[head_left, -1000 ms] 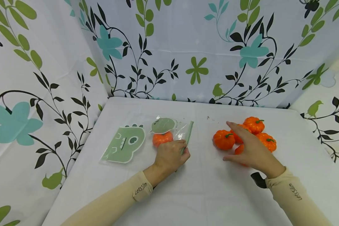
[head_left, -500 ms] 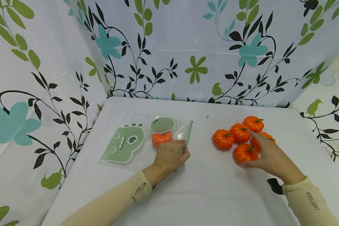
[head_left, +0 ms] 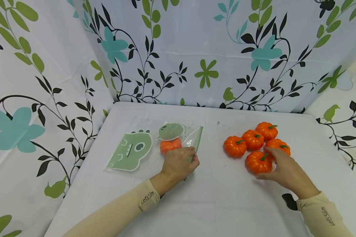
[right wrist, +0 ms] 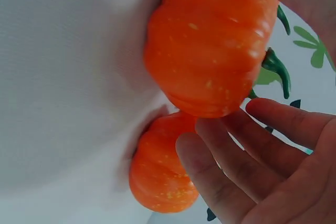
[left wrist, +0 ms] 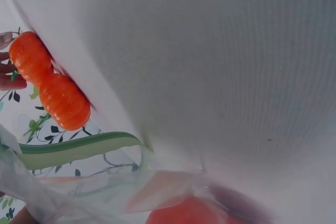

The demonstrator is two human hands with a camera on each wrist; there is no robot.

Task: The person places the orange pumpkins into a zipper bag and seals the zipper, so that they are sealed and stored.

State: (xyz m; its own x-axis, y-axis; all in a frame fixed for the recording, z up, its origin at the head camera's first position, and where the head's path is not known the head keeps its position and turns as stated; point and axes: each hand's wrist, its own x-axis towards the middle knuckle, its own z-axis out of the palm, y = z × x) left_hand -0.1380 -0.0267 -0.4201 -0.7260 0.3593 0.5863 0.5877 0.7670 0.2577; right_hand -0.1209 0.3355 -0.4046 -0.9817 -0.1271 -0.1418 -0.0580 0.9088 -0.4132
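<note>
Head view: the nearer right hand (head_left: 289, 173) stands wide; a glossy orange ribbed pumpkin (head_left: 256, 162) lies between its thumb and fingers.

Cloth (head_left: 189, 36) printed with leaves (head_left: 38, 62) and flowers (head_left: 115, 47) hangs behind a white table (head_left: 213, 200).

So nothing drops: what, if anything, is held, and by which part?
The left grip holds the bag by its green edge. The right grip is around the side of the nearest pumpkin; whether it holds it cannot be told.

Right fingers (right wrist: 209, 169) now beside nearest pumpkin (head_left: 258, 163)
</note>
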